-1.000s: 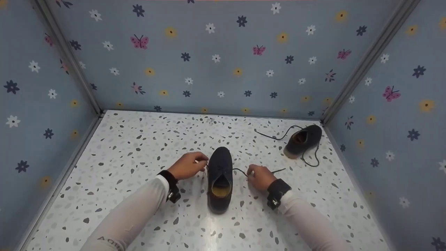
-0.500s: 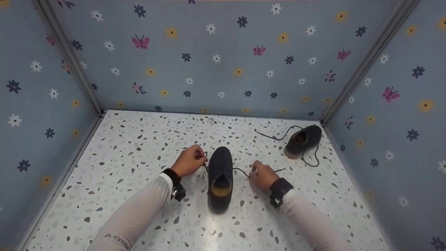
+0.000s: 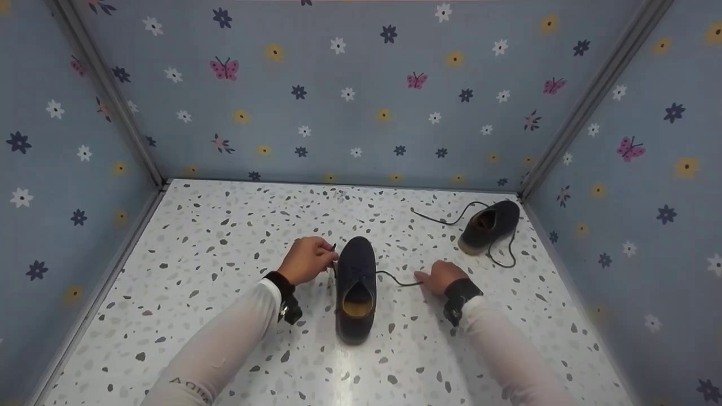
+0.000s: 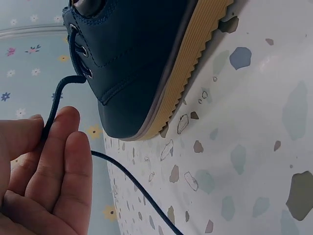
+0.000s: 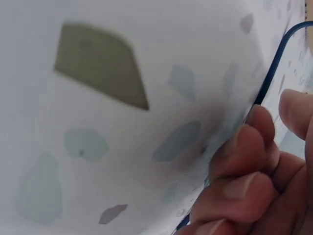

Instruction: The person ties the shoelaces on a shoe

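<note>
A dark blue lace-up shoe (image 3: 357, 256) stands on the speckled white surface between my hands, toe pointing away. In the left wrist view its tan ridged sole and metal eyelets show. My left hand (image 3: 307, 260), beside the toe, pinches the left shoelace (image 4: 57, 93) between thumb and fingers; the lace's loose part trails below. To the right of the shoe, my right hand (image 3: 444, 277) rests low at the other lace (image 3: 403, 284). The right wrist view shows that lace passing behind the bent fingertips (image 5: 244, 152), with the thumb held apart from them.
A second dark shoe (image 3: 491, 225) sits at the far right corner, its laces spread loosely on the surface. Blue flower-patterned panels (image 3: 350, 124) enclose the back and both sides. Black wrist cameras (image 3: 290, 310) are strapped to both wrists.
My right hand has slid right along the lace, away from the shoe, and its thumb now sticks out. The left hand has risen slightly with its lace. The shoes stay put.
</note>
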Action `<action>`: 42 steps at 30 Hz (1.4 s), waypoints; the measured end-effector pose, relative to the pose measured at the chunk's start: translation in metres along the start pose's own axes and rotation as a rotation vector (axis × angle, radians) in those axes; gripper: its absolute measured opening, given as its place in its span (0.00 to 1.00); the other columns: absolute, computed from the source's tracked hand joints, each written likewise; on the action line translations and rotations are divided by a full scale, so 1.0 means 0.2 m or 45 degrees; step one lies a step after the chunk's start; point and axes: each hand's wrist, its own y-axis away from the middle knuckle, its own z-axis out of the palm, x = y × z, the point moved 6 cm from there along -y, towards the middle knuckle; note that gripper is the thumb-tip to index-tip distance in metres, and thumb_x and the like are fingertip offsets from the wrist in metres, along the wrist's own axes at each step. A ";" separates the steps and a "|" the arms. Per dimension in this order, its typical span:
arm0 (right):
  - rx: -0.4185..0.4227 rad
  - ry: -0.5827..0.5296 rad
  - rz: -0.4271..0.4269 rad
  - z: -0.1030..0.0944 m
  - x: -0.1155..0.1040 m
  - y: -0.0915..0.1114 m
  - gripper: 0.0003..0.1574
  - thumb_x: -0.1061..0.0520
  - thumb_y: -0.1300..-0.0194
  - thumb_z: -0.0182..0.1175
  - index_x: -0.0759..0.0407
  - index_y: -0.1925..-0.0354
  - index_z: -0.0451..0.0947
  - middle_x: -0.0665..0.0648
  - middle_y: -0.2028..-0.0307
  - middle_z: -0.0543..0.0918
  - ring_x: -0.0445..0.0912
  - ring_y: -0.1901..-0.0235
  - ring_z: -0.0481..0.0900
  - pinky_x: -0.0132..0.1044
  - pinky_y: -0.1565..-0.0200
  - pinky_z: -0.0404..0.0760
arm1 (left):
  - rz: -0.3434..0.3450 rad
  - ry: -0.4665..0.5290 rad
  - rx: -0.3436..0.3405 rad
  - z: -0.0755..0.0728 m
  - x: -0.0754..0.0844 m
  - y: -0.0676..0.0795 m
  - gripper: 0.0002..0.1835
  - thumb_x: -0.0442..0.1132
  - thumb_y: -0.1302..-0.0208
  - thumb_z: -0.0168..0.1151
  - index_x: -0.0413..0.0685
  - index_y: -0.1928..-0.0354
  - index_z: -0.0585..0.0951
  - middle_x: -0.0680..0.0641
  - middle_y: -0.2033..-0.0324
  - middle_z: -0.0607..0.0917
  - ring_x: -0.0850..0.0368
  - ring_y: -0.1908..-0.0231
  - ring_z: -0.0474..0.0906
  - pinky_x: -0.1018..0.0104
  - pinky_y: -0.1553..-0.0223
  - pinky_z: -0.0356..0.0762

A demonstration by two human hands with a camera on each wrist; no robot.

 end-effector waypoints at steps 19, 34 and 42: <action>-0.052 -0.102 0.032 0.02 0.00 -0.06 0.12 0.53 0.32 0.60 0.61 0.65 0.81 0.56 0.70 0.80 0.50 0.71 0.77 0.40 0.70 0.72 | -0.107 0.178 -0.060 0.03 -0.02 0.01 0.10 0.40 0.21 0.57 0.39 0.55 0.80 0.41 0.63 0.92 0.62 0.76 0.86 0.70 0.73 0.81; 0.138 -0.544 -0.137 -0.12 0.00 -0.08 0.11 0.61 0.30 0.56 0.63 0.51 0.74 0.59 0.64 0.88 0.45 0.72 0.83 0.34 0.69 0.75 | -0.194 0.555 -0.175 0.06 -0.03 -0.01 0.09 0.36 0.21 0.56 0.37 0.48 0.73 0.39 0.59 0.90 0.60 0.67 0.90 0.66 0.62 0.88; 0.109 -0.788 -0.126 -0.19 -0.02 -0.07 0.30 0.57 0.27 0.60 0.68 0.34 0.64 0.63 0.56 0.91 0.40 0.73 0.84 0.32 0.70 0.79 | -0.203 0.532 -0.153 0.06 -0.02 -0.01 0.16 0.31 0.32 0.68 0.30 0.47 0.79 0.44 0.63 0.91 0.61 0.64 0.89 0.67 0.58 0.89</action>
